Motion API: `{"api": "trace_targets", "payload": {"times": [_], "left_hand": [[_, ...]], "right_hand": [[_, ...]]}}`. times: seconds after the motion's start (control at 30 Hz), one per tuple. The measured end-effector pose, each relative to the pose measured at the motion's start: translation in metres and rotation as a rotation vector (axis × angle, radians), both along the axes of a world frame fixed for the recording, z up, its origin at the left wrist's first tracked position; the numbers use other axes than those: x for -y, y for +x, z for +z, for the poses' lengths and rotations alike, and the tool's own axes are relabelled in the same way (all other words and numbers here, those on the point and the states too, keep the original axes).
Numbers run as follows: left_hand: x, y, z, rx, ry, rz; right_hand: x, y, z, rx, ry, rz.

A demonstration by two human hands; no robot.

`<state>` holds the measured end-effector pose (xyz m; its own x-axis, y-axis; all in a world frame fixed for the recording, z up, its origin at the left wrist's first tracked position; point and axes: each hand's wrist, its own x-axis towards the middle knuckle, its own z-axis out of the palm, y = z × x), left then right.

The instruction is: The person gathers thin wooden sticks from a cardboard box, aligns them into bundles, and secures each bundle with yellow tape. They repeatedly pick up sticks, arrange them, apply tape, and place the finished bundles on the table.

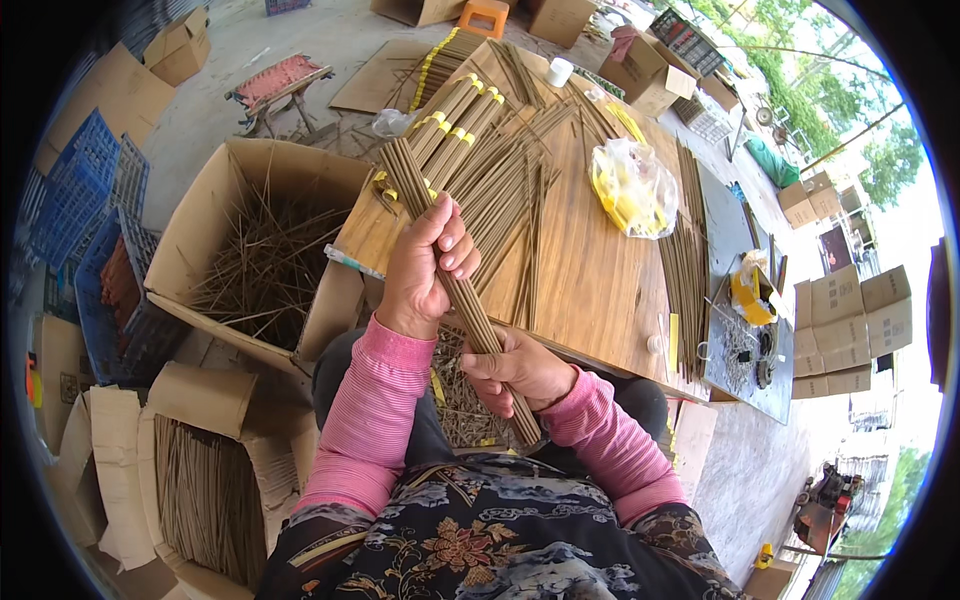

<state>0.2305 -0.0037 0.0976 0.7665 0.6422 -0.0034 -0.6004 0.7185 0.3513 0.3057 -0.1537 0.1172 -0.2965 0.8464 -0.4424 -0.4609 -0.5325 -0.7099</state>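
My left hand [430, 265] is wrapped round the upper part of a bundle of thin brown incense sticks [464, 303]. Lower down, my right hand [520, 370] grips the same bundle near its bottom end. The bundle slants from upper left to lower right, in front of the near edge of a wooden table [590, 290]. Beyond it, loose brown sticks [510, 200] lie spread over the tabletop. Several finished-looking bundles with yellow bands [440, 130] rest at the table's left side.
A clear plastic bag of yellow strips [632, 190] and a white jar [559, 71] stand on the table. Left of it is a cardboard box [185, 215] of tangled sticks; another box [200, 392] holds straight sticks. A grey side table [728, 235] bears a yellow container [752, 296].
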Motion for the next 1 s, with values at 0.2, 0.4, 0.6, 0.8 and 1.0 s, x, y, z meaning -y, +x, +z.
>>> {"api": "trace_targets", "payload": {"times": [0.2,0.4,0.6,0.8,1.0], "left_hand": [[0.004,0.001,0.005,-0.277,0.09,0.152],[0.003,0.0,0.01,-0.192,0.06,0.138],[-0.004,-0.005,0.005,-0.225,0.051,0.186],[-0.01,-0.009,0.004,0.01,0.066,0.091],[-0.005,-0.003,0.008,-0.397,0.023,0.328]], "right_hand": [[0.0,-0.017,-0.003,0.809,0.158,-0.16],[-0.001,-0.01,0.006,0.568,0.113,-0.044],[0.004,-0.007,-0.012,0.965,0.312,-0.116],[0.004,-0.003,0.005,0.444,0.068,-0.002],[0.007,-0.005,-0.032,1.35,0.479,-0.193]]}}
